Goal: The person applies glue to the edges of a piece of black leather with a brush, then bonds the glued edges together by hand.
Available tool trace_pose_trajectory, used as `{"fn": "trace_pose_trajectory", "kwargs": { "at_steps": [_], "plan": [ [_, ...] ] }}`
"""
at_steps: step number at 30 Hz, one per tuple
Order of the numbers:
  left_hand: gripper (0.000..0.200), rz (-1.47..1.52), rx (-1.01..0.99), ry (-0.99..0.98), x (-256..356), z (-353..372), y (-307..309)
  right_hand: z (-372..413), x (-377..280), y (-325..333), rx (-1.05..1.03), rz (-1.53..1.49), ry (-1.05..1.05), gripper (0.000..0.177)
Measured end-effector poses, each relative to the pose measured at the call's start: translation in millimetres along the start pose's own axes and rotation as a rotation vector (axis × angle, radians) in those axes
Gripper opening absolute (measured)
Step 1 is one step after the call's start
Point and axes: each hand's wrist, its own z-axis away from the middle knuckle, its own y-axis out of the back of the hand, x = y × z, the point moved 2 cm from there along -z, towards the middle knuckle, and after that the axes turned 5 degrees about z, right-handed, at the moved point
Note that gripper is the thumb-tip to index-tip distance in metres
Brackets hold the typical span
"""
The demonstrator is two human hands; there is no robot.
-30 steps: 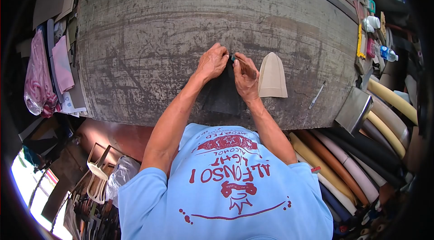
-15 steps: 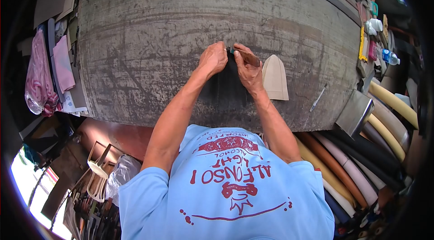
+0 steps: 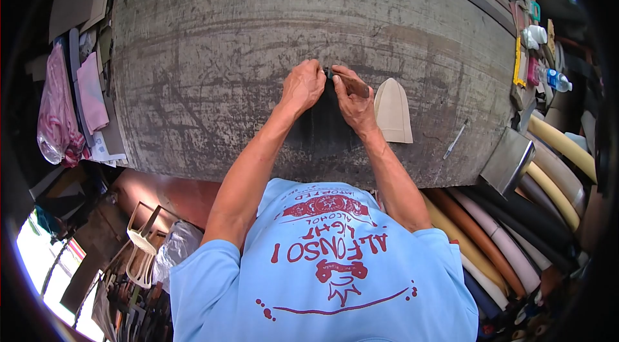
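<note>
A black sheet of material (image 3: 322, 124), like leather, lies on the worktable in front of my shirt. My left hand (image 3: 304, 87) is closed, its fingertips pinching at the far end of this sheet. Just to the right, my right hand (image 3: 354, 102) is wrapped round a brown flat object (image 3: 356, 86) that slants across the palm. A small teal bit (image 3: 329, 74) shows between the two sets of fingertips. Beside my right hand lies a beige pattern piece (image 3: 393, 113) with a rounded top and a centre line.
The worn, scratched worktable (image 3: 213, 65) spreads around my hands. To the right lies a pen (image 3: 455, 139), with a metal box (image 3: 507, 160) at the table's corner. Rolls of material (image 3: 496, 239) fill the lower right. Pink cloth in plastic (image 3: 59, 113) hangs at the left.
Both hands stay in nearly the same place. The fingertips and the teal bit between them have shifted only slightly at the far end of the black sheet.
</note>
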Motion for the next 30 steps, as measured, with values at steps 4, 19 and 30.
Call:
{"fn": "trace_pose_trajectory", "kwargs": {
  "at_steps": [4, 19, 30],
  "plan": [
    [0.016, -0.023, 0.112, -0.113, 2, 8, -7, 1, -9, 5, -0.016, -0.036, -0.11, 0.026],
    [0.02, -0.17, -0.187, -0.206, 2, -33, 0, 4, -1, -1, 0.03, -0.126, -0.098, 0.028],
    [0.029, 0.049, -0.362, -0.01, -8, -32, 17, 5, 2, 0, 0.022, -0.14, -0.122, 0.026]
  ]
}}
